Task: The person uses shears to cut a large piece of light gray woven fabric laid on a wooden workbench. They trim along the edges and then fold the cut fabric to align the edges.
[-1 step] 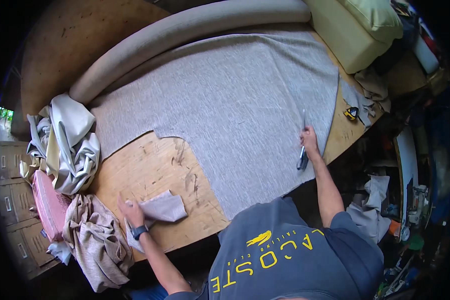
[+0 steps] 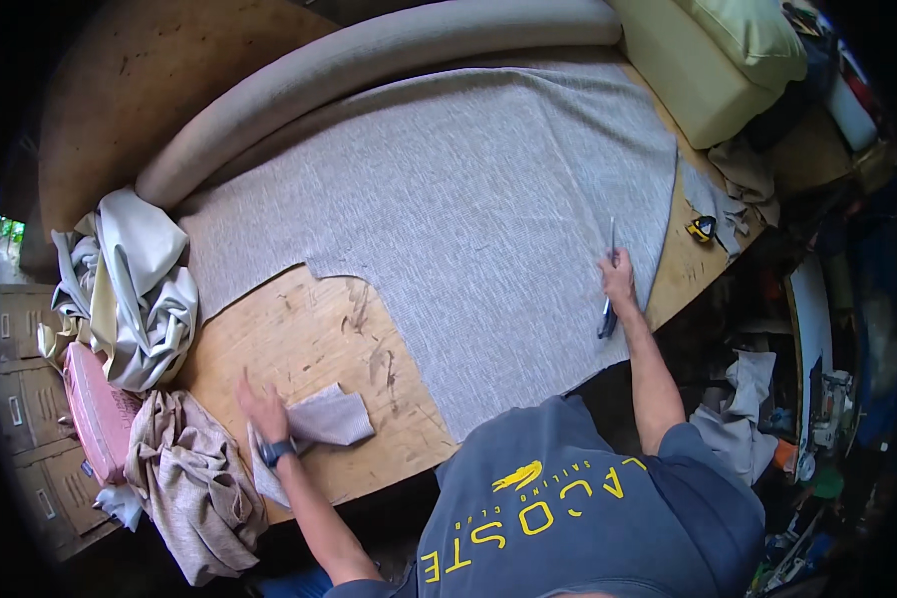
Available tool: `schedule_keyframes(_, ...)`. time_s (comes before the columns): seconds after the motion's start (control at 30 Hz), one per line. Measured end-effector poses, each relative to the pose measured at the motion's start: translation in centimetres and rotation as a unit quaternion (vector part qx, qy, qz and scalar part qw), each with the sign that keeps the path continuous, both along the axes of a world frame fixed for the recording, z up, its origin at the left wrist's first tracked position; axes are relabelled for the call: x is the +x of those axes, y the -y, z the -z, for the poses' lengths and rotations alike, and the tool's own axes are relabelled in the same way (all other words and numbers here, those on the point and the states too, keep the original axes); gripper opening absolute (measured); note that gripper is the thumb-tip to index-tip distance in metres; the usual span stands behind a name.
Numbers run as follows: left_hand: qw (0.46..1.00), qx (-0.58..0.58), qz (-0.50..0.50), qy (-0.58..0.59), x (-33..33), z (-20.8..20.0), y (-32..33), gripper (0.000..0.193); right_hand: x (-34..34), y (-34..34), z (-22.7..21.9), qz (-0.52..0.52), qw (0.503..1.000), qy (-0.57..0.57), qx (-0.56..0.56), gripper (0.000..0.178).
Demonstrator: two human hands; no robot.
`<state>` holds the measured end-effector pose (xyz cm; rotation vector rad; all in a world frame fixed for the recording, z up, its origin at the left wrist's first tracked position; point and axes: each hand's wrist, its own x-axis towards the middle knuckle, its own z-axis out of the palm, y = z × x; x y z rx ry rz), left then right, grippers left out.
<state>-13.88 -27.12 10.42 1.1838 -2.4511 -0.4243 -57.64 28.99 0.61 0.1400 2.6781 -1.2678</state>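
A large piece of grey woven fabric (image 2: 498, 219) lies spread over the wooden table, with a stepped, curved cut-out along its near left edge. My right hand (image 2: 618, 277) is closed around a pair of scissors (image 2: 607, 319) above the right part of this fabric; the blades point away from me and the dark handles stick out toward me. At the near left, my left hand (image 2: 262, 411) is open over bare wood, fingers stretched and nothing in them. Beside it, partly under the wrist, lies a small folded fabric scrap (image 2: 331, 417).
A long fabric roll (image 2: 369, 70) runs along the far side. Crumpled pale cloth (image 2: 145, 289), a pink bundle (image 2: 100, 409) and brownish fabric (image 2: 194, 478) crowd the left edge of the table (image 2: 319, 309). A tape measure (image 2: 702, 229) and a cream cushioned piece (image 2: 708, 75) are at right.
My left hand's fingers have straightened and spread a little over the wood. My right hand has stayed nearly in place, with the scissors turned slightly.
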Motion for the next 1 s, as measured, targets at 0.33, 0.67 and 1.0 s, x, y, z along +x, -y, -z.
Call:
schedule_keyframes(0.33,0.975,-0.183,0.12,0.04,-21.7,10.5,11.2,0.051,-4.1,4.4,-2.1,-0.059,0.968,-0.008,0.244,0.059)
schedule_keyframes(0.67,0.982,0.023,0.18,-0.057,-25.8,11.1,16.4,0.031,-5.5,3.0,-6.9,-0.19,0.933,0.085,0.292,0.057)
schedule_keyframes(1.0,0.967,0.203,0.15,-0.031,-19.1,8.4,12.5,0.05,1.4,-6.3,-11.0,-0.153,0.971,-0.078,0.167,0.04)
